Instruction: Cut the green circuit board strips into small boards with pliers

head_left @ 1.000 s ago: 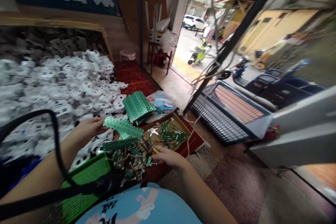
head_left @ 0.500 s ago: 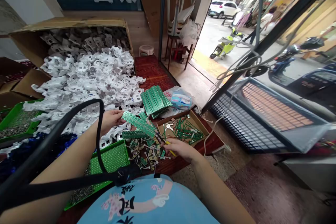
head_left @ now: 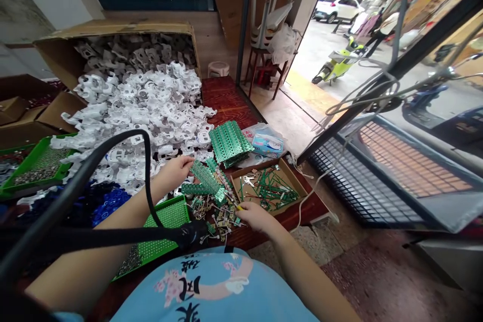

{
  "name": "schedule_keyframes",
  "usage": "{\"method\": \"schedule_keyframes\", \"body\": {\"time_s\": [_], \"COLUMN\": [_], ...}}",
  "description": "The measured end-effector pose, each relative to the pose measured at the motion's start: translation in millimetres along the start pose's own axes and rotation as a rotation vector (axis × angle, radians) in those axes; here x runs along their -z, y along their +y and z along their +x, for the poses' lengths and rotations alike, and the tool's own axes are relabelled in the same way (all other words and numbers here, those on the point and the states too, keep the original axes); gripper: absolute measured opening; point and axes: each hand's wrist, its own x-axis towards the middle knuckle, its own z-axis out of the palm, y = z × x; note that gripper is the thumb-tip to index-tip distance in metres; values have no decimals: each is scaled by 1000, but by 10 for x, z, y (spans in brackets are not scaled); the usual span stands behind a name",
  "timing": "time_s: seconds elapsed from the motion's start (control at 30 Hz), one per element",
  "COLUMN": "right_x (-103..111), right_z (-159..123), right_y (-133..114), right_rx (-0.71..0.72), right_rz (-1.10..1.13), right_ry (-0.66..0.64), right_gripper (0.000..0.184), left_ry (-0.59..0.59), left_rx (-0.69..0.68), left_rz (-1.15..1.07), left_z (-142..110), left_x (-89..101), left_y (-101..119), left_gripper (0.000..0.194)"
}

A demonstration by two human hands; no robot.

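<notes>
My left hand (head_left: 175,173) pinches the upper left end of a green circuit board strip (head_left: 204,177). My right hand (head_left: 256,217) is closed around a slim tool with yellow handles (head_left: 238,207), which looks like pliers. Its tips meet the strip's lower right end, where a small board piece (head_left: 220,194) appears tilted. Beneath the strip lies another dark green board strip (head_left: 194,189). Several small boards with wires (head_left: 223,219) are heaped on the table below. Just beyond my hands sits a stack of green circuit board panels (head_left: 230,142).
A shallow cardboard tray (head_left: 303,190) holds thin green offcuts and keys. White plastic shells (head_left: 151,105) spill from a large carton (head_left: 124,25) at left. A green basket (head_left: 162,226) stands by my left forearm. A black cable-like arm (head_left: 109,153) crosses the near left view.
The view has turned slightly left, so the scene sits farther right. The end piece of the strip now looks tilted at the tool's tips. Both hands keep their holds.
</notes>
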Motion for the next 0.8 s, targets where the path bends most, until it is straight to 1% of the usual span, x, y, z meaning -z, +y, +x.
{"method": "schedule_keyframes", "body": {"time_s": [0.1,0.23,0.33,0.4,0.47,0.6,0.7,0.8], "right_x": [-55,-93,-120,-139,-160,-225,-291,-323], "right_z": [13,-36,-59,-64,-66,-63,-48,-27], "right_y": [-8,-38,-14,19,50,84,102,111], "right_rx": [-12,-10,-22,-29,-29,-10,25,31], "right_rz": [-10,42,148,178,159,72,-50,-170], "right_ry": [-22,-71,-120,-142,-154,-154,-127,-46], "right_gripper": [15,15,15,15,14,13,23,30], "left_ry": [24,73,107,103,97,164,176,147], "left_rx": [8,67,140,186,244,364,374,348], "left_rz": [71,52,-3,-65,-155,-312,-383,-418], "left_z": [-71,-132,-140,-141,-142,-137,-138,-142], "left_x": [10,106,166,175,159,99,75,71], "left_y": [51,78,-2,-97,-208,-388,-427,-412], "left_gripper": [34,33,29,26,23,17,14,13]}}
